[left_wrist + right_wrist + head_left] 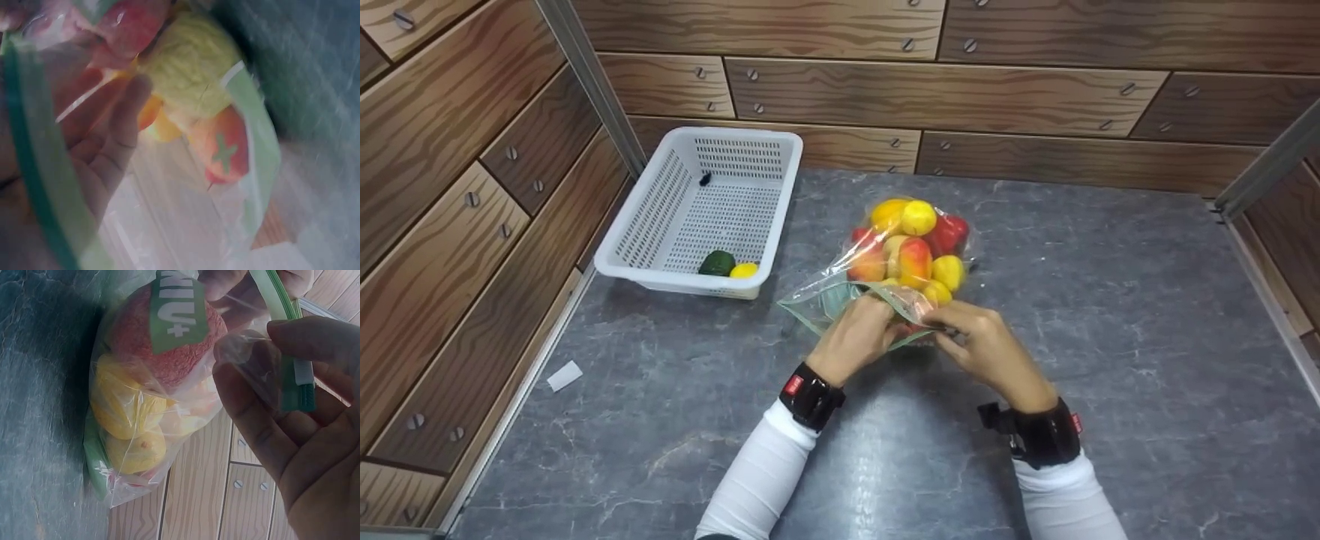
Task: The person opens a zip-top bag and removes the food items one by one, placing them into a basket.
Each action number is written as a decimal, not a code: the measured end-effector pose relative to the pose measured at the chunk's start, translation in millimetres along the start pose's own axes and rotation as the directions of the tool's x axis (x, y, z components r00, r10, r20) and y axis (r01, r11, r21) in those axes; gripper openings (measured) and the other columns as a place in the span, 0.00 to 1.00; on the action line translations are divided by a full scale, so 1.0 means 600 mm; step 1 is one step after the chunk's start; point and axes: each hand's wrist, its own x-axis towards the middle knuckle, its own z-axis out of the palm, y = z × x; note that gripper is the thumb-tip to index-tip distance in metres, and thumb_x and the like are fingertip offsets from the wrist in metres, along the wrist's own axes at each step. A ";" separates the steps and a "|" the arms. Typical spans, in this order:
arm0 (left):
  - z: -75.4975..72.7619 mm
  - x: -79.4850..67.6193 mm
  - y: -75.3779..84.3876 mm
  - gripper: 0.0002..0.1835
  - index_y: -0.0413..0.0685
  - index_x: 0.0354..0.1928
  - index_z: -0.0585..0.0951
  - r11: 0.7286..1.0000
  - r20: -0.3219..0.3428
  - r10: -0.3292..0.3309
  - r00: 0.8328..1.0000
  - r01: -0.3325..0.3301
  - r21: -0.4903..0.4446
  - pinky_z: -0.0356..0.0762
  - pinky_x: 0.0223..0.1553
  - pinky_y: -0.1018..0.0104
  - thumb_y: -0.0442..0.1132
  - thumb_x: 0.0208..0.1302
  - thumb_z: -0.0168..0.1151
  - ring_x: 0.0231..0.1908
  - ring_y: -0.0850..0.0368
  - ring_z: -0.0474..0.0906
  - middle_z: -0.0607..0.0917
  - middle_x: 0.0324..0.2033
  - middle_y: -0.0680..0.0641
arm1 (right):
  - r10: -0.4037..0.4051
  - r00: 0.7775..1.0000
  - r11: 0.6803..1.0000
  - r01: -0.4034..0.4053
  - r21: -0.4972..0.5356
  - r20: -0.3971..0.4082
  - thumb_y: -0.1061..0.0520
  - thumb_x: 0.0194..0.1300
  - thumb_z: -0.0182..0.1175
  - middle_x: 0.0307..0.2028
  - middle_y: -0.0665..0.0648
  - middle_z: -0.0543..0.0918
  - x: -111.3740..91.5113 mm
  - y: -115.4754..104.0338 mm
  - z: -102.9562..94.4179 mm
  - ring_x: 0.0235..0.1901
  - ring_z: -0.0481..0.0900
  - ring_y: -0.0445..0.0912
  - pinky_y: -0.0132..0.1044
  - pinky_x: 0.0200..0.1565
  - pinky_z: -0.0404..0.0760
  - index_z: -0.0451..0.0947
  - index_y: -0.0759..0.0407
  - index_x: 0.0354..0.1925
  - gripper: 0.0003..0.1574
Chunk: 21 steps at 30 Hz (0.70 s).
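Observation:
A clear zip bag (836, 270) with a green zip edge lies on the table, filled with red, orange and yellow fruit. My left hand (856, 334) reaches in through the bag's mouth. In the left wrist view its fingers (121, 121) are fairly straight, near a yellow-green wrinkled fruit (194, 64) and a red-orange fruit (225, 143). My right hand (986, 345) pinches the bag's edge by the zip's end, where a white slider (304, 372) shows. Below the printed label in the right wrist view, a rough red fruit (174, 368) rests above yellow ones (132, 402).
A white perforated basket (697, 281) stands to the left, holding a dark green fruit (717, 263), a yellow fruit (744, 270) and a small black item (705, 179). A white paper slip (565, 376) lies at the left. Wood-patterned walls (840, 90) border the grey table.

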 end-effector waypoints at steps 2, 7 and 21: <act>0.004 0.001 -0.001 0.19 0.53 0.56 0.84 1.000 0.001 0.026 1.000 -0.026 -0.005 0.77 0.59 0.72 0.39 0.63 0.74 0.53 0.59 0.82 0.87 0.51 0.52 | -0.003 1.000 1.000 0.003 -0.004 0.005 0.78 0.49 0.72 0.41 0.64 0.89 0.000 -0.001 0.000 0.38 0.88 0.56 0.43 0.39 0.89 0.87 0.67 0.44 0.22; 0.009 0.002 -0.001 0.19 0.52 0.54 0.84 0.999 0.024 0.036 0.999 -0.037 0.024 0.78 0.57 0.72 0.40 0.61 0.76 0.50 0.58 0.82 0.86 0.49 0.53 | -0.006 1.000 1.000 0.006 -0.026 0.023 0.77 0.49 0.72 0.42 0.64 0.89 0.001 -0.003 0.001 0.40 0.88 0.57 0.46 0.42 0.89 0.87 0.67 0.44 0.22; 0.022 0.005 -0.006 0.17 0.53 0.50 0.85 0.998 0.019 0.034 0.999 -0.035 0.049 0.78 0.54 0.75 0.40 0.59 0.77 0.47 0.59 0.82 0.87 0.45 0.53 | -0.010 1.000 1.000 0.010 -0.004 0.029 0.78 0.49 0.71 0.43 0.63 0.89 0.001 0.000 0.002 0.41 0.88 0.56 0.46 0.43 0.89 0.87 0.66 0.44 0.23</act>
